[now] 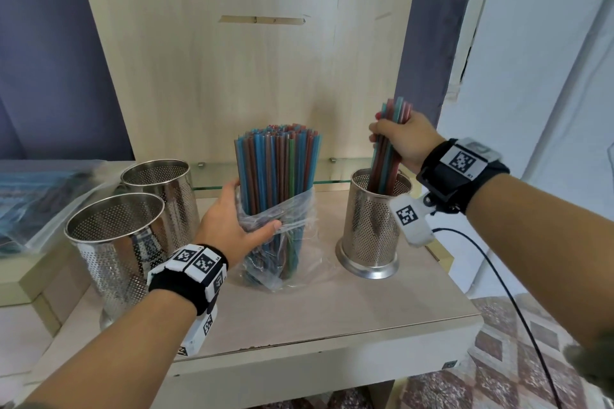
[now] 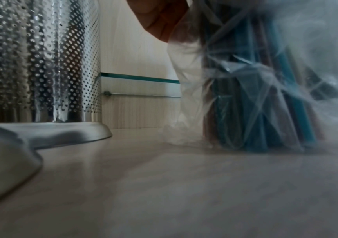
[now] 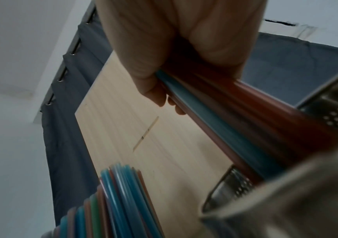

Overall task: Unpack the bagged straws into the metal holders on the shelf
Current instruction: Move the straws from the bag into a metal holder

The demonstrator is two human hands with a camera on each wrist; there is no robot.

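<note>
A clear plastic bag (image 1: 292, 209) of blue, red and green straws (image 1: 277, 163) stands upright mid-shelf. My left hand (image 1: 232, 222) grips the bag and the bundle around their middle; the bag (image 2: 186, 67) and its straws (image 2: 251, 103) fill the right of the left wrist view. My right hand (image 1: 403, 139) grips a smaller bunch of straws (image 1: 387, 156), whose lower ends are inside the right perforated metal holder (image 1: 372, 229). The right wrist view shows that bunch (image 3: 214, 112) under my fingers (image 3: 155, 48) and the holder's rim (image 3: 235, 182).
Two more empty perforated holders (image 1: 113, 242) (image 1: 162, 189) stand at the left of the wooden shelf (image 1: 315, 309). A glass ledge (image 1: 332, 181) runs along the back panel. More bagged straws (image 1: 36, 199) lie far left. A black cable (image 1: 498, 276) hangs off the right edge.
</note>
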